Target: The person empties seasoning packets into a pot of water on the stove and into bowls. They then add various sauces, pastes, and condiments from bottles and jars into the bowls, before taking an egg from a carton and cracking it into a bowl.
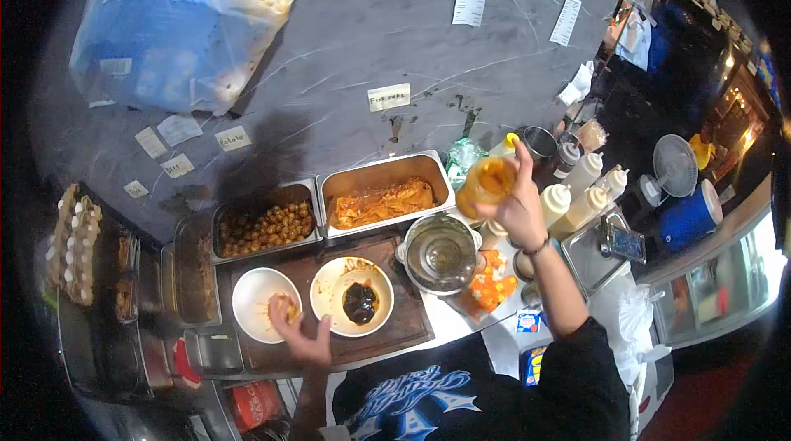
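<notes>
My right hand [521, 208] is wrapped round a clear container of orange-yellow sauce [489, 180], held above the steel pot [442, 253] and the squeeze bottles. Over the right side of a white bowl [251, 297], my left hand [303, 335] has its thumb and fingers apart; a light brown bit of food [283, 307] lies by its fingertips, and whether they touch it is unclear. Just right of that hand, a second white bowl [381, 286] holds a dark sauce [361, 302] and has orange smears on its wall. Both bowls stand on the brown board [404, 332].
Behind the bowls stand a tray of small round potatoes [268, 229] and a tray of orange fish cake [383, 202]. Squeeze bottles [587, 205] cluster at the right. An egg carton [78, 247] lies far left. A large plastic bag [177, 29] is at the back left.
</notes>
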### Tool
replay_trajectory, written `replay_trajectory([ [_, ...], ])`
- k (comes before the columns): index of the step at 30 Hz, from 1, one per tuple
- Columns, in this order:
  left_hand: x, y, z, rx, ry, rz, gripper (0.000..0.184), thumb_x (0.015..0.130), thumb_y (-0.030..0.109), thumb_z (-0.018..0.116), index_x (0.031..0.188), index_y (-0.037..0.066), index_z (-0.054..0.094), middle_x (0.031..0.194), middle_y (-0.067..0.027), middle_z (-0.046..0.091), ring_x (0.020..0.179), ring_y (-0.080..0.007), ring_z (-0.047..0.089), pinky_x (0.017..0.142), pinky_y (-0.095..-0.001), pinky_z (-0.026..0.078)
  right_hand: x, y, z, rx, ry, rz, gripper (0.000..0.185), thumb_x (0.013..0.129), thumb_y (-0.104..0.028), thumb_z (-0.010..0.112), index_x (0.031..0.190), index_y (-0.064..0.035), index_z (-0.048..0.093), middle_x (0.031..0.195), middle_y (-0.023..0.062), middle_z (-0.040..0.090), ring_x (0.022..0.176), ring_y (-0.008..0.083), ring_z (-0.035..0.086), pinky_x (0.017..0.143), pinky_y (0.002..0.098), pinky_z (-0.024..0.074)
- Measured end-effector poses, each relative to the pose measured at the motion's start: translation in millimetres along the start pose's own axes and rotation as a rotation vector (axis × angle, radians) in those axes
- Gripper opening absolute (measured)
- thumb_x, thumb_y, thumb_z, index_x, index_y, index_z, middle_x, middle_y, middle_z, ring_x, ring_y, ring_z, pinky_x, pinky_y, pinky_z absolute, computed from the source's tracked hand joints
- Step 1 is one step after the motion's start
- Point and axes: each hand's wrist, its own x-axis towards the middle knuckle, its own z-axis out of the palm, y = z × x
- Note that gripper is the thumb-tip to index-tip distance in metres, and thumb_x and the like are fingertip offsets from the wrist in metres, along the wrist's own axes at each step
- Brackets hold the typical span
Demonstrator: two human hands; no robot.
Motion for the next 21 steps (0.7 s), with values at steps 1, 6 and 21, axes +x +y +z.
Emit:
replay_trajectory([
  [1, -4.0, -3.0, -5.7, 0.005, 0.001, -0.002, 0.093, 0.066, 0.0, 0.073, 0.142, 0.004, 0.018, 0.142, -0.0148, 0.027, 0.129, -0.0302, 0.033, 0.098, -0.0434, 0.038, 18.9, 19.7, -6.2, -0.132, 0.013, -0.032, 0.112, 0.055, -0.021, 0.087, 0.14, -0.0027, 0.016, 0.116, 0.0226, 0.054, 0.11, 0.0344, 0.055, 0.094, 0.0389, 0.0445],
  [6, -27.5, 6.1, -17.2, 0.246, 0.25, -0.099, 0.087, 0.075, 0.018, 0.072, 0.142, 0.005, 0.018, 0.142, -0.0138, 0.028, 0.127, -0.03, 0.033, 0.095, -0.0439, 0.038, 69.0, 138.7, 4.1, -0.391, -0.014, 0.026, 0.113, 0.053, -0.02, 0.088, 0.138, -0.0032, 0.016, 0.113, 0.0246, 0.056, 0.105, 0.0368, 0.058, 0.091, 0.0398, 0.0465],
  [21, -52.5, -11.8, -0.2, 0.338, 0.222, -0.046, 0.088, 0.073, 0.021, 0.076, 0.141, 0.005, 0.023, 0.138, -0.014, 0.031, 0.117, -0.0277, 0.041, 0.087, -0.0394, 0.043, 99.6, 172.9, -0.3, -0.535, -0.145, -0.103, 0.065, 0.067, -0.016, 0.074, 0.124, -0.0059, 0.045, 0.105, 0.0185, 0.055, 0.096, 0.0349, 0.057, 0.083, 0.0411, 0.0484],
])
